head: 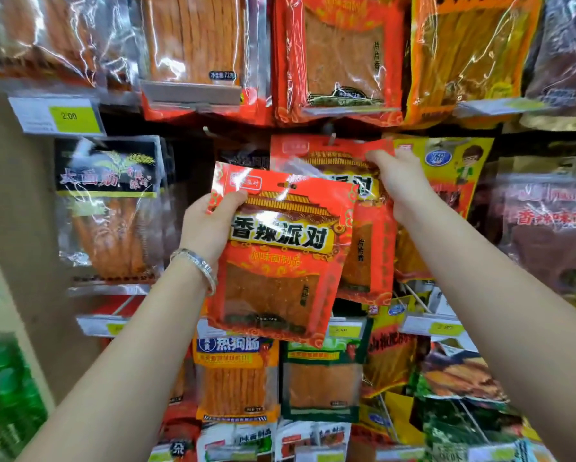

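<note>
Up at the rack, left hand clasps a glossy red plastic snack packet in curled fingers; right hand pinches the hanging red packet just behind. Likely restocking: next, hole meets metal hook above.

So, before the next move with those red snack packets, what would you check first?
1. Left hand has a firm hold on the loose red packet: ok, thumb curled over its top left corner.
2. Hang hole of that packet is uncovered: ok.
3. Right hand steadies the hanging red packet: ok, it pinches the top edge.
4. Both packets are the same product: ok, the print matches.
5. Peg has room for another packet: cannot tell, it is blurred and mostly hidden.
</note>
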Demonstrator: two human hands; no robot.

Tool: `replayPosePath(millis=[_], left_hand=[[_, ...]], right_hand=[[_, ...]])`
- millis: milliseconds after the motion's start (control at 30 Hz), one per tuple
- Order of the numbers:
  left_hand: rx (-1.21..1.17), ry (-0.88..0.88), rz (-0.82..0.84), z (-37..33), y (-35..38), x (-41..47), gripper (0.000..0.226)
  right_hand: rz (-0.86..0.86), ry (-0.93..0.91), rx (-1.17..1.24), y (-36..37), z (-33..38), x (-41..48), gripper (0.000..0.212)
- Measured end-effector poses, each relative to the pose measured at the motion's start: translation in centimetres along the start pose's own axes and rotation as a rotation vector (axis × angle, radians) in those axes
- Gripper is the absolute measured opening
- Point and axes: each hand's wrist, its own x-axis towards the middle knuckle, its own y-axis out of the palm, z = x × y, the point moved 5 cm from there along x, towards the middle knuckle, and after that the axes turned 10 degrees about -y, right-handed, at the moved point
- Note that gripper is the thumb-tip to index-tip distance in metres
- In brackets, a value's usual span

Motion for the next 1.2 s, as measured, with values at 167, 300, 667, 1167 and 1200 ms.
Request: replayPosePath(millis=[167, 300, 667, 1167, 1200], left_hand=[[0.012, 0.006, 0.004, -0.1, 0.5, -0.1, 0.015], [0.005, 0.033, 0.0, -0.2, 0.5, -0.1, 0.014], [-0.07, 0.08, 0.055, -1.1, 3.5, -0.7, 0.012], [0.56, 0.817, 0.162, -7.1, 8.0, -2.7, 0.062], [0.546, 0.805, 0.164, -7.1, 7.9, -2.7, 0.062]], right_hand=[[-0.07, -0.119, -0.201, -0.6, -1.2, 0.5, 0.028], [-0.213, -0.354, -0.334, -0.7, 0.0, -1.6, 0.051], [0.028, -0.052, 0.106, 1.6, -0.7, -5.2, 0.028], [-0.114, -0.211, -0.042, -0.7, 3.4, -0.6, 0.015], [-0.108, -0.195, -0.049, -0.6, 3.2, -0.4, 0.016]])
